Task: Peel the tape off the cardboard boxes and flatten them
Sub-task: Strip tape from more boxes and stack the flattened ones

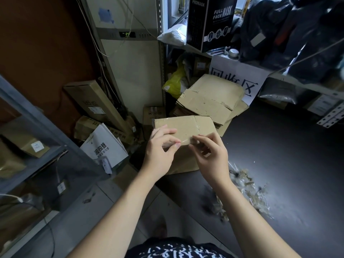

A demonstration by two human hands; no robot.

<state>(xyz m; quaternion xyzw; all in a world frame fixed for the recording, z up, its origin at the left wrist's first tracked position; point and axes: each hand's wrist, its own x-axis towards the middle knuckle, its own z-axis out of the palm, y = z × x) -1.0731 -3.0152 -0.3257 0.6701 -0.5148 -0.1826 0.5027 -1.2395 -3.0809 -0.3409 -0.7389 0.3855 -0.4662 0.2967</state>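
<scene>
Cardboard box (186, 127) is held in front of the chest, above the dark floor (288, 155), still assembled, flap seam on top with glossy clear tape (197, 127) along it. Left hand (161, 149) grips the near-left edge, fingers curled over the top, thumb at the edge. Right hand (210, 152) is just beside it, fingers curled, thumb and forefinger pinching at the tape on the near edge; a thin shiny strand runs between the two hands' fingertips. Stack of flattened cardboard (210, 101) lies just behind the box. Pile of peeled tape scraps (247, 192) sits on the floor to the right. White paper bag (104, 146) leans among boxes to the left, beside a metal shelf (37, 118).
</scene>
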